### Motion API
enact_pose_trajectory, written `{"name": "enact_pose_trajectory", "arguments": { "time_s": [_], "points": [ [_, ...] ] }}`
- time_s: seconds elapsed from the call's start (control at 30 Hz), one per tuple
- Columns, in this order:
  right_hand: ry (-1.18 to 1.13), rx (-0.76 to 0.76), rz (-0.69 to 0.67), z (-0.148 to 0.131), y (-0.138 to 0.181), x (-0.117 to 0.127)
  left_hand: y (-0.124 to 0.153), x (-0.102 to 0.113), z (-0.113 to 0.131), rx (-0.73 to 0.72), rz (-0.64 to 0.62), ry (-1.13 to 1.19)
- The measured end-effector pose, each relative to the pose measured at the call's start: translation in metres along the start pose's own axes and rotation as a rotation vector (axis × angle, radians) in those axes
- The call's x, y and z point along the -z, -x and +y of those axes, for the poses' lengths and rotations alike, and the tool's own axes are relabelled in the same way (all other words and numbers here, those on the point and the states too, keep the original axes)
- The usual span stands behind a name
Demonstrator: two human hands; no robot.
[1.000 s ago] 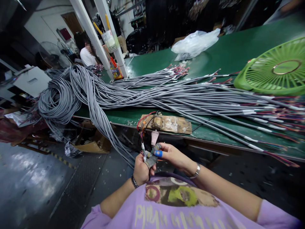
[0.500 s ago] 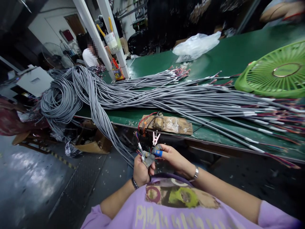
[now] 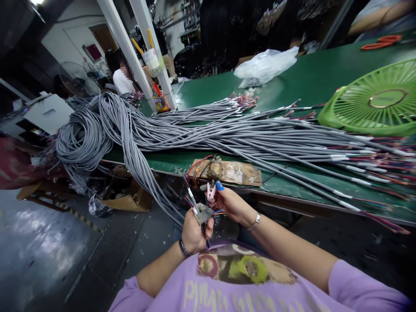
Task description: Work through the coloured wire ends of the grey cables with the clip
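My left hand (image 3: 194,232) is closed around the ends of grey cables (image 3: 192,200). Thin coloured wires and white sleeves poke out above its fingers, and a grey wrap covers its thumb or finger. My right hand (image 3: 234,207), with blue tape on the thumb, pinches a pale pink clip (image 3: 210,190). That clip is at the front of a worn wooden block (image 3: 238,172) on the bench edge. Some coloured wires spread from my left hand toward the right palm.
Long bundles of grey cable (image 3: 182,134) run across the green bench (image 3: 208,82) and hang over its front edge. A green fan (image 3: 373,99), a plastic bag (image 3: 266,65) and orange-handled scissors (image 3: 381,42) lie behind. White posts (image 3: 152,56) rise at the back; other people are nearby.
My right hand has moved from beside my left fingers up to the pink clip. My left hand keeps its grip on the cables. Orange-handled scissors now lie uncovered at the back right.
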State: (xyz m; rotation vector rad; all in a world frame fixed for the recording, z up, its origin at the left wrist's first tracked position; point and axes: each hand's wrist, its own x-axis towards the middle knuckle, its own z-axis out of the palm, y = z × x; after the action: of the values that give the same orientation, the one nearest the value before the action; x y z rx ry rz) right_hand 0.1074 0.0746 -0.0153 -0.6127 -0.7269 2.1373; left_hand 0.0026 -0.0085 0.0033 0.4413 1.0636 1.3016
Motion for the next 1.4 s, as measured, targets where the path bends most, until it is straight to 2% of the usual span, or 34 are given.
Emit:
{"name": "enact_pose_trajectory", "arguments": {
  "time_s": [0.2,0.5,0.63,0.87,1.17,1.4],
  "points": [
    [-0.182,-0.029,0.090,0.005,-0.003,-0.003,-0.003,0.001,-0.002,0.008,0.017,-0.020],
    [-0.222,-0.010,0.169,0.008,-0.006,-0.007,-0.005,0.005,-0.009,0.020,0.050,-0.045],
    [-0.241,-0.063,0.144,0.008,-0.002,-0.006,-0.004,0.005,-0.011,-0.024,0.054,-0.046],
    [-0.243,-0.127,0.013,0.004,0.006,-0.003,0.005,0.005,-0.011,-0.103,0.052,-0.107],
    [-0.153,0.003,0.047,0.004,0.008,-0.002,0.003,0.001,-0.010,-0.153,0.068,-0.061],
    [-0.198,-0.045,0.051,0.006,0.000,0.001,-0.001,-0.002,-0.012,-0.125,0.074,-0.043]
  ]
}}
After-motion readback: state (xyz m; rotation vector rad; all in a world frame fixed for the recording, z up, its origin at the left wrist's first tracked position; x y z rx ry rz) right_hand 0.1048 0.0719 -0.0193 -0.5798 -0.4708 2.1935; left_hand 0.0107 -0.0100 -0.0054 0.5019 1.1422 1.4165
